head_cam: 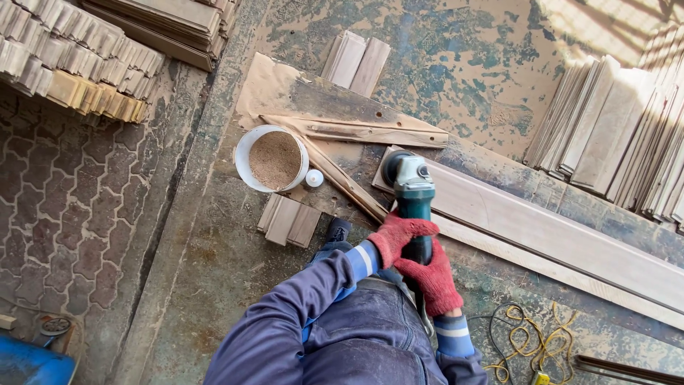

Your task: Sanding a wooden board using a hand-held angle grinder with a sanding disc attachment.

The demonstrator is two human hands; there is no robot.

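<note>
Angle grinder sits mid-frame: teal-green body, grey metal gear head, dark round disc/pad at its upper-left end, pressed onto the near end of a long pale wooden board that runs off twd the lower right. The board's far end is cut off by the frame edge; the disc's underside is hidden, so the contact w/ the wood can't be made out exactly. The grinder's rear handle is covered by both hands, in red knit gloves. Left hand is wrapped tight round the body just below the gear head; right hand is closed round the handle further back, directly below-right of the left. Tool points up-frame, away from the person's blue sleeves and jeans. Left of the grinder, apprx centre-left, a white bucket holds sawdust, a small white cap just beside it. Yellow cord lies coiled lower right.
</note>
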